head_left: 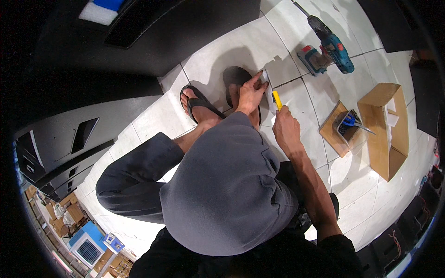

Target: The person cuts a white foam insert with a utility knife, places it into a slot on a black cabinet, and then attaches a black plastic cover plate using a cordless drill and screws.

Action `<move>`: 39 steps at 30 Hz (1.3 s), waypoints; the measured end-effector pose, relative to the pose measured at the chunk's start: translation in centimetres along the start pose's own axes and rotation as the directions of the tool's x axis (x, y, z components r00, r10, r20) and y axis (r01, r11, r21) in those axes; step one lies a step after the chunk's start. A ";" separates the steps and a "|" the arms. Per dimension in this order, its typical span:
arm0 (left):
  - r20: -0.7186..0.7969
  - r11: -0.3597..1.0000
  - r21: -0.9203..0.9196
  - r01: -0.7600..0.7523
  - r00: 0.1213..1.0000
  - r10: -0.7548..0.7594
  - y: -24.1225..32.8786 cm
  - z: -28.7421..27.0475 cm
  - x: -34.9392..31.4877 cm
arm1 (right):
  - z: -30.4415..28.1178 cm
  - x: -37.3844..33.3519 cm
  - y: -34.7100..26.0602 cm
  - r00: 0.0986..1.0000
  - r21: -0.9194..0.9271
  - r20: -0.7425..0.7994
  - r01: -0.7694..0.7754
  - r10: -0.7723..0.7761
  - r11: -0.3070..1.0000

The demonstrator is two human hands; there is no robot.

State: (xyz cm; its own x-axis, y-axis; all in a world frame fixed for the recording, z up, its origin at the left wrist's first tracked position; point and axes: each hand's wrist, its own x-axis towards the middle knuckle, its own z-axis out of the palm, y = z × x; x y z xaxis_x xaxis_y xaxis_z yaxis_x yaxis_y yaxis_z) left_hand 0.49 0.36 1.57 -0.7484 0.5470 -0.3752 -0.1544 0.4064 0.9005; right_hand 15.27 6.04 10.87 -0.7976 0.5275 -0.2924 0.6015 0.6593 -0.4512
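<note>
My left hand (251, 98) is down by my sandalled right foot. Its thumb and fingertips press on a thin white strip (269, 95) on the tiled floor. In my closed right hand (286, 131) is a yellow utility knife (276, 99), held beside the strip's near end. A dark part shows along the knife's side; its blade is too small to make out. Black flip-flops (202, 103) are on my feet.
A teal cordless drill (334, 50) lies ahead to the right. Nearer, a small container (348, 126) with blue-handled scissors and dark screws stands on a wooden board (329, 131), beside an open cardboard box (397, 157). Large black cabinets (185, 34) rise at front left.
</note>
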 end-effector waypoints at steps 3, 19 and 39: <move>-0.017 0.999 0.038 0.002 1.000 -0.001 -0.3 0.1 0.2 | -0.1 -0.3 0.0 1.000 -0.004 0.011 -0.024 0.024 1.000; 0.000 0.997 0.081 -0.015 1.000 0.015 0.9 0.1 -0.1 | -0.2 -1.2 -0.2 0.997 -0.001 0.030 -0.067 0.067 0.998; 0.019 0.989 0.143 -0.024 1.000 0.022 1.4 -0.5 -0.3 | 0.2 -2.6 -0.1 0.991 -0.001 0.062 -0.117 0.117 0.993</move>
State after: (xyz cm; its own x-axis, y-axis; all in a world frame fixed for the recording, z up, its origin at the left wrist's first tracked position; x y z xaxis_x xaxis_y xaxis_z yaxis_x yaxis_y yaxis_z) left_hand 0.16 0.42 3.09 -0.7388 0.5698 -0.3599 -0.0422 0.4939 0.8685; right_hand 17.31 4.47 11.52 -0.7230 0.5666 -0.3953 0.6908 0.5934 -0.4130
